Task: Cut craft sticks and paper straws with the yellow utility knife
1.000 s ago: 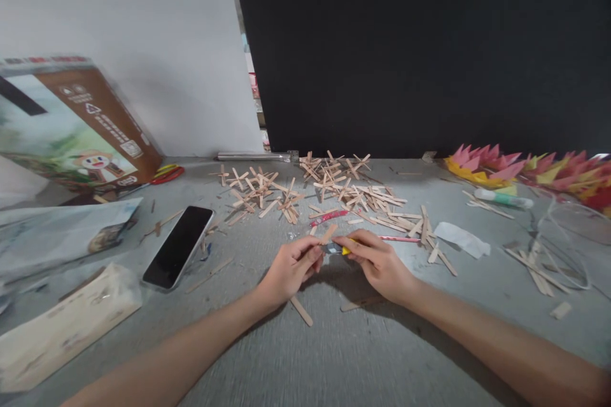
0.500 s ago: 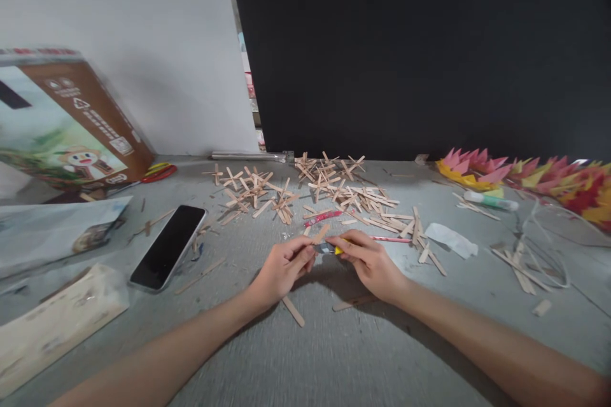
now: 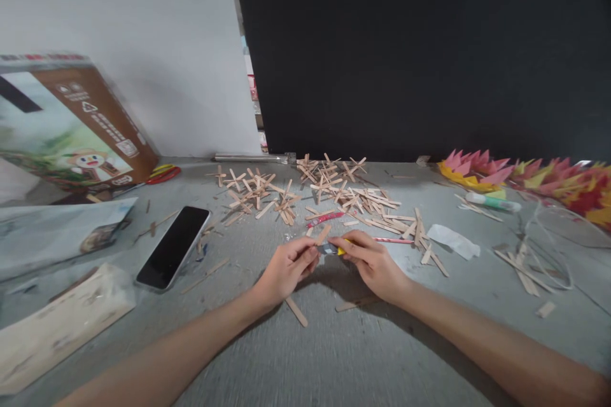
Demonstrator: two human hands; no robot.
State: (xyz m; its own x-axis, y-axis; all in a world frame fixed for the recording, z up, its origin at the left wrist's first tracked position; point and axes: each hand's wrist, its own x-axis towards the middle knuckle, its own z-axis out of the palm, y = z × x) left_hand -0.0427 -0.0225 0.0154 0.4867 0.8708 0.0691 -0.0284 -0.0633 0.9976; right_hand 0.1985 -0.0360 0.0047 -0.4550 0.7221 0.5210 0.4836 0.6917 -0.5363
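A flat wooden craft stick (image 3: 324, 233) is pinched in my left hand (image 3: 289, 270), its end sticking up past the closed fingertips. My right hand (image 3: 375, 267) is closed on a yellow utility knife (image 3: 340, 248), most of which the fingers hide. The knife's grey blade end lies against the stick, close to my left fingertips. Below my left hand, one loose stick (image 3: 296, 312) rests on the grey table (image 3: 296, 369). Another loose stick (image 3: 356, 304) lies beneath my right hand. Just beyond the hands spreads a pile of sticks (image 3: 375, 199), some joined into crossed shapes (image 3: 258, 184).
On the left are a phone (image 3: 174, 248), a plastic packet (image 3: 67, 324), a printed box (image 3: 105, 133) and red-yellow handled scissors (image 3: 165, 173). To the right lie a glue stick (image 3: 494, 202), white paper (image 3: 453, 241), a cable (image 3: 568, 270) and folded paper petals (image 3: 477, 168). A black panel (image 3: 420, 57) stands behind.
The view has shifted slightly, so everything sits a little further right and lower. My hands keep the same grip on the stick and the knife.
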